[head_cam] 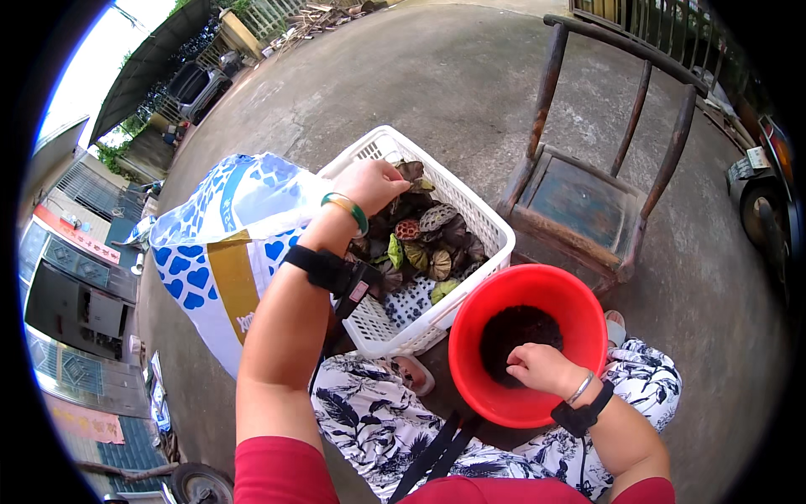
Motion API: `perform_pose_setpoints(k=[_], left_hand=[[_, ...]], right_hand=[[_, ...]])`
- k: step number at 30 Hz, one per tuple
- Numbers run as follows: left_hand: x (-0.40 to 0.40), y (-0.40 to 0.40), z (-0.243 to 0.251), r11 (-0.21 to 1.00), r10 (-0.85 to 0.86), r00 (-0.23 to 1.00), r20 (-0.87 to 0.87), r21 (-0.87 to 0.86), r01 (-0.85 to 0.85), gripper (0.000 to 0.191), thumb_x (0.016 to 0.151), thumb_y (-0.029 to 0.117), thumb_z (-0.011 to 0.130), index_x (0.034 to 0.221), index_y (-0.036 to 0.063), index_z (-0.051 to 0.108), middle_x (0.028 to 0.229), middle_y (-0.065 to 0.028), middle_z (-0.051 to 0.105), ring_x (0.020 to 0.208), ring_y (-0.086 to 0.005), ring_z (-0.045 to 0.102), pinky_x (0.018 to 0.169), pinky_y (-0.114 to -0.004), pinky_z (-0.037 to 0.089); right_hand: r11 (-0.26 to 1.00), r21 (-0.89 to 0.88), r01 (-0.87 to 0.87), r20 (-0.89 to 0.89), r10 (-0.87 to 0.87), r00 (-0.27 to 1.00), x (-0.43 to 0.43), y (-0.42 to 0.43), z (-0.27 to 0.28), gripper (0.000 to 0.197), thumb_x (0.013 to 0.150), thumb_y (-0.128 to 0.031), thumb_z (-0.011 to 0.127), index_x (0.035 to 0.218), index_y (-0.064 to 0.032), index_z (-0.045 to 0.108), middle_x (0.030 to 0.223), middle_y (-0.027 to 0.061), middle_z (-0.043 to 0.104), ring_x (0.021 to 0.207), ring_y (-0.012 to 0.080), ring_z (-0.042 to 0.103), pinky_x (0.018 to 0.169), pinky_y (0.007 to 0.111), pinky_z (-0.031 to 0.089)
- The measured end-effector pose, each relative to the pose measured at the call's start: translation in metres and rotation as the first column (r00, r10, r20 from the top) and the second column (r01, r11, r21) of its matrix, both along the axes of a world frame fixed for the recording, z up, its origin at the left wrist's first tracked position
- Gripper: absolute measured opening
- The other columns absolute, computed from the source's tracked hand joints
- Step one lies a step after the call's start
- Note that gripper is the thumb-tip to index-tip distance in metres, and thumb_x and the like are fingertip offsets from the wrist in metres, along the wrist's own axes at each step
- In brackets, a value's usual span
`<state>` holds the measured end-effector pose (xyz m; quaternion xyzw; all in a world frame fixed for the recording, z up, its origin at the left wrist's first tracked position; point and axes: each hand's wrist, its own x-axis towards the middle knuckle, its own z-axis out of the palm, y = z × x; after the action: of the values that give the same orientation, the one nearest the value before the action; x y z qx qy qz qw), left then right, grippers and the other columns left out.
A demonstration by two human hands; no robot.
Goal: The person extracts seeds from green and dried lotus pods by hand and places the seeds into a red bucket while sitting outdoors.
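My left hand (pixel 370 184) reaches over a white plastic basket (pixel 497 230), its fingertips bent down at the dried lotus seed pods (pixel 441 217). Whether it grips one of them is hidden by the hand itself. Most pods are brown and shrivelled; a few are green or reddish. Loose dark lotus seeds (pixel 403 309) lie on the basket floor at its near end. Over the mouth of a red plastic bucket (pixel 466 327) is my right hand (pixel 541 368), fingers curled. Its palm side is out of sight. A dark mass (pixel 519 327) fills the bucket's bottom.
A white bag with blue hearts (pixel 195 252) leans against the basket's left side. Beyond the bucket stands a worn wooden chair (pixel 576 201). A wheeled vehicle (pixel 765 189) is at the right edge. Scrap wood (pixel 315 25) lies far across the concrete yard (pixel 428 69).
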<state>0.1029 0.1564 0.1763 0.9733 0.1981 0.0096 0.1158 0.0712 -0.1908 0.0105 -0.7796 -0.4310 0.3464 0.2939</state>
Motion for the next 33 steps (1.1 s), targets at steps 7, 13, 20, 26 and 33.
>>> perform_pose_setpoints(k=[7,13,20,26,33], left_hand=[[0.022,0.099,-0.187,0.911,0.370,0.904,-0.214,-0.108,-0.398,0.033,0.070,0.027,0.065,0.097,0.0082,0.066,0.097,-0.0117,0.064,0.091,-0.0253,0.061,0.081,-0.034,0.048],[0.045,0.131,-0.264,0.830,0.487,0.781,-0.390,-0.072,-0.553,0.050,0.078,0.029,0.060,0.121,0.0070,0.048,0.118,-0.0153,0.054,0.107,-0.0300,0.053,0.089,-0.038,0.044],[0.049,0.132,-0.323,0.800,0.562,0.759,-0.329,-0.018,-0.600,0.059,0.073,0.032,0.068,0.122,0.0073,0.045,0.112,-0.0155,0.057,0.108,-0.0317,0.051,0.090,-0.040,0.043],[0.044,0.140,-0.318,0.710,0.653,0.720,-0.235,-0.141,-0.690,0.071,0.064,0.020,0.077,0.124,0.0039,0.043,0.114,-0.0147,0.056,0.101,-0.0277,0.056,0.085,-0.035,0.046],[0.019,0.077,-0.191,0.010,0.543,0.818,-0.192,-0.972,-0.235,0.029,0.078,0.006,0.064,0.105,0.0039,0.054,0.100,-0.0063,0.060,0.090,-0.0187,0.059,0.076,-0.031,0.049]], right_hand=[[0.991,-0.105,-0.085,-0.116,0.072,0.991,-0.003,0.003,-0.009,0.023,0.080,-0.021,0.054,0.093,-0.0025,0.060,0.092,0.0160,0.059,0.089,0.0316,0.057,0.079,0.039,0.046],[0.986,-0.143,-0.084,-0.160,0.061,0.985,0.014,0.014,-0.013,0.024,0.081,-0.022,0.055,0.094,-0.0024,0.060,0.092,0.0156,0.059,0.087,0.0312,0.057,0.077,0.038,0.047],[0.992,-0.080,-0.100,-0.201,0.083,0.976,0.018,0.034,-0.005,0.022,0.080,-0.022,0.058,0.094,-0.0044,0.059,0.091,0.0127,0.059,0.086,0.0295,0.057,0.075,0.038,0.048],[0.992,-0.075,-0.106,-0.165,0.092,0.982,0.017,0.038,-0.003,0.022,0.080,-0.021,0.058,0.093,-0.0034,0.059,0.091,0.0133,0.059,0.085,0.0302,0.057,0.075,0.038,0.048],[0.992,0.075,0.102,-0.319,-0.073,0.945,0.009,0.037,0.009,0.023,0.080,-0.015,0.058,0.097,0.0004,0.057,0.089,0.0147,0.059,0.081,0.0273,0.060,0.073,0.034,0.049]])
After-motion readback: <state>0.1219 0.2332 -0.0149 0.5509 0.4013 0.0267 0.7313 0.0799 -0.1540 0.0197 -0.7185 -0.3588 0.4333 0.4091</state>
